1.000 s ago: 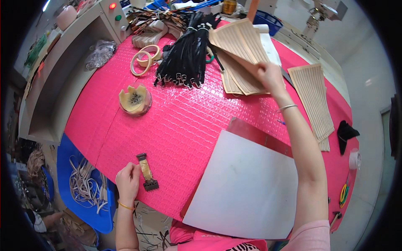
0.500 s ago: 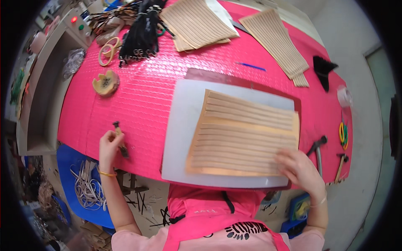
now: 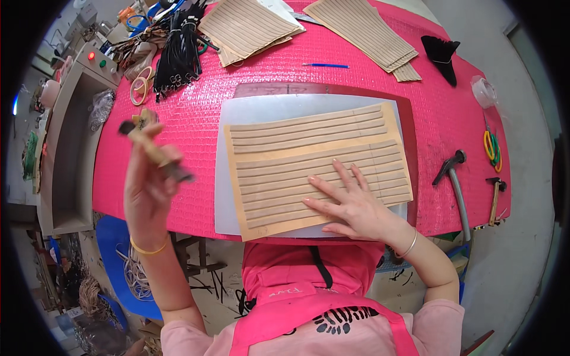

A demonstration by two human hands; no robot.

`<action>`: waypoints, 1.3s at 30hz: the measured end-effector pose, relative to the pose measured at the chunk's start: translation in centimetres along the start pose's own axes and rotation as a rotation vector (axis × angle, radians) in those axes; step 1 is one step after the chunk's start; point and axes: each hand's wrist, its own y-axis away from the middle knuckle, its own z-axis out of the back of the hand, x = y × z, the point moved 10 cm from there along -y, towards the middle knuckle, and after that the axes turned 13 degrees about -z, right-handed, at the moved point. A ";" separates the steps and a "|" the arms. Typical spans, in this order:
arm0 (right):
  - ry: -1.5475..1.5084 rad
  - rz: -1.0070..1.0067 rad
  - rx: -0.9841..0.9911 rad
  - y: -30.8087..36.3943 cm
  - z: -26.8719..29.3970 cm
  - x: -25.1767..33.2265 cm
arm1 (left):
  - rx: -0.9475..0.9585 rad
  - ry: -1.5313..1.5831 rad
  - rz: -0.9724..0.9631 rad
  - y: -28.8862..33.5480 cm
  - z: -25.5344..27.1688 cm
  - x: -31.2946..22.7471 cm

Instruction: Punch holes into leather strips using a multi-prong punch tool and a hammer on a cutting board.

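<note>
My left hand [image 3: 148, 184] is raised over the left side of the table, fingers closed round a short tan tool [image 3: 155, 152] with dark ends. Motion blurs the tool, so its exact kind does not show. With fingers spread, my right hand [image 3: 350, 204] lies flat on a tan paper sheet [image 3: 320, 132] bearing rows of narrow beige strips. The sheet sits slightly tilted on a pale, smooth board [image 3: 223, 196], its lower left corner reaching past the board's near edge.
A large hammer [image 3: 456, 184], a smaller hammer [image 3: 496, 202] and scissors [image 3: 492, 148] lie at right. Far back are stacked strip sheets [image 3: 249, 26], another pile [image 3: 365, 35], a blue pen [image 3: 325, 66] and black zippers [image 3: 178, 53]. Tape rolls [image 3: 141, 86] lie at left.
My left hand has lifted the tan tool from near the table's front edge. The sheet has turned and shifted left, and my right hand has moved from its right edge onto its middle.
</note>
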 end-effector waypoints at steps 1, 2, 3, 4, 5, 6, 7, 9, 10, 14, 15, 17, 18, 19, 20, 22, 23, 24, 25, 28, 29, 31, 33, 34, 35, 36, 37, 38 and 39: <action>0.016 -0.020 0.008 -0.2 0.1 0.0 | 0.081 -0.001 0.058 -0.7 -2.2 1.5; -0.028 -0.020 -0.026 -0.3 0.8 0.2 | -0.014 -0.121 0.073 -1.3 -2.5 2.7; -0.040 -0.054 0.015 -0.3 0.8 0.1 | -0.014 -0.163 0.067 -2.0 -3.8 3.9; -0.074 -0.028 -0.061 0.1 2.2 0.4 | -0.001 -0.215 0.131 -2.8 -4.9 5.7; -0.072 -0.060 -0.111 0.8 3.2 0.0 | 0.127 -0.191 0.126 -4.0 -7.2 6.9; -0.075 -0.108 -0.137 1.6 4.1 -0.7 | 0.143 -0.254 0.194 -5.0 -7.8 8.7; -0.074 -0.167 -0.217 3.2 5.6 -1.8 | 0.238 -0.234 0.198 -6.2 -9.4 10.1; -0.102 -0.373 -0.354 7.3 8.0 -5.6 | 0.325 -0.350 0.189 -8.4 -10.9 13.1; -0.078 -0.536 -0.394 9.8 8.5 -8.2 | 0.403 -0.482 0.156 -9.4 -11.5 14.5; -0.052 -0.985 -0.665 21.1 8.3 -16.9 | 0.601 -0.898 -0.190 -11.7 -13.9 17.8; -0.004 -1.095 -0.667 23.5 7.1 -18.7 | 0.602 -0.863 -0.257 -11.8 -14.1 18.1; 0.061 -1.219 -0.674 27.4 4.7 -21.0 | 0.690 -0.876 -0.184 -11.6 -14.1 20.5; 0.092 -1.293 -0.658 29.2 3.6 -22.0 | 0.718 -0.863 -0.221 -11.5 -14.2 20.7; 0.106 -1.445 -0.605 31.3 2.3 -23.4 | 0.717 -0.862 -0.212 -11.6 -14.0 21.1; 0.121 -1.361 -0.629 31.6 2.2 -23.7 | 0.731 -0.852 -0.218 -11.6 -13.9 21.3; 0.023 -1.418 -0.512 33.0 0.6 -25.4 | 0.748 -0.843 -0.211 -11.7 -13.7 21.7; 0.009 -1.447 -0.449 33.5 0.2 -26.0 | 0.749 -0.807 -0.210 -11.8 -13.7 21.8; 0.052 -1.353 -0.443 32.9 0.7 -25.9 | 0.746 -0.756 -0.229 -11.9 -13.8 21.7; 0.116 -1.195 -0.462 31.8 1.6 -25.2 | 0.743 -0.772 -0.207 -12.0 -13.7 22.0; 0.018 -1.181 -0.470 31.7 2.3 -25.3 | 0.767 -0.750 -0.297 -11.7 -14.3 21.7; 0.031 -1.183 -0.471 31.6 2.6 -25.1 | 0.762 -0.738 -0.273 -11.7 -14.2 21.9; 0.095 -1.094 -0.518 30.6 3.5 -23.8 | 0.761 -0.726 -0.247 -11.6 -14.1 22.2; -0.227 -1.228 -0.575 31.6 2.7 -24.4 | 0.780 -0.741 -0.246 -11.5 -14.1 22.4; -0.559 -1.434 -0.674 33.5 1.3 -25.2 | 0.774 -0.746 -0.244 -11.5 -14.1 22.4; -0.569 -1.344 -0.649 32.3 1.6 -24.6 | 0.781 -0.748 -0.297 -11.4 -14.3 22.0; -0.820 -1.221 -0.809 31.9 2.1 -24.0 | 0.796 -0.748 -0.359 -11.2 -14.6 21.5; -1.104 -1.062 -0.907 31.0 2.3 -23.4 | 0.786 -0.753 -0.344 -11.3 -14.5 21.6; -1.135 -1.029 -0.935 30.4 2.9 -22.9 | 0.797 -0.778 -0.360 -11.2 -14.6 21.6; -1.100 -1.017 -0.981 30.0 3.9 -22.3 | 0.815 -0.806 -0.378 -11.1 -14.7 21.5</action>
